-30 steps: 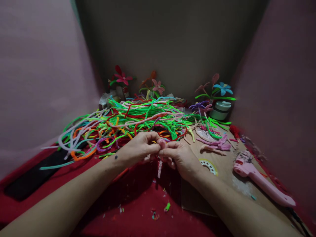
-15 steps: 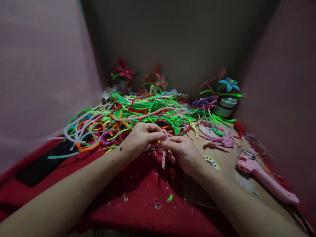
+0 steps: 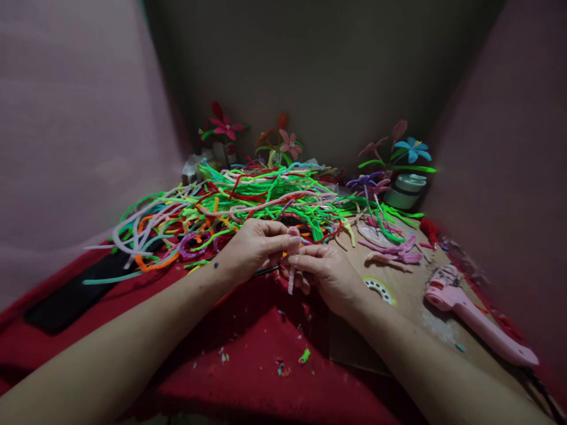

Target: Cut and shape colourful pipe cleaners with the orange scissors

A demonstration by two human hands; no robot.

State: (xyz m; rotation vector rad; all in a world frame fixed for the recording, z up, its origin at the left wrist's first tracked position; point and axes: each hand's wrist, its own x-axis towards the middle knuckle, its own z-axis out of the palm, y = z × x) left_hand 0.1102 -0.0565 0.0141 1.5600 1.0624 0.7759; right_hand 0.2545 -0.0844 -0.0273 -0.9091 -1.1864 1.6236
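Both hands meet over the red cloth, pinching a pale pink pipe cleaner (image 3: pixel 291 282). My left hand (image 3: pixel 259 245) is closed on its upper part, where a pink loop shows above the thumb. Just below, my right hand (image 3: pixel 325 265) grips it between thumb and forefinger, the other fingers curled underneath. A short end hangs down between the hands. Something dark and thin lies behind the left fingers, mostly hidden. Behind the hands spreads a heap of colourful pipe cleaners (image 3: pixel 266 192).
A pink glue gun (image 3: pixel 478 319) lies on cardboard (image 3: pixel 354 342) at the right, near a white tape ring (image 3: pixel 378 289). A black phone-like slab (image 3: pixel 66 298) is at the left. Pipe-cleaner flowers (image 3: pixel 411 150) stand at the back. Scraps dot the red cloth (image 3: pixel 239 366).
The pink pipe cleaner's loop now stands a little higher above the left thumb, and its hanging end has shifted slightly up and left. The hands stay nearly in place.
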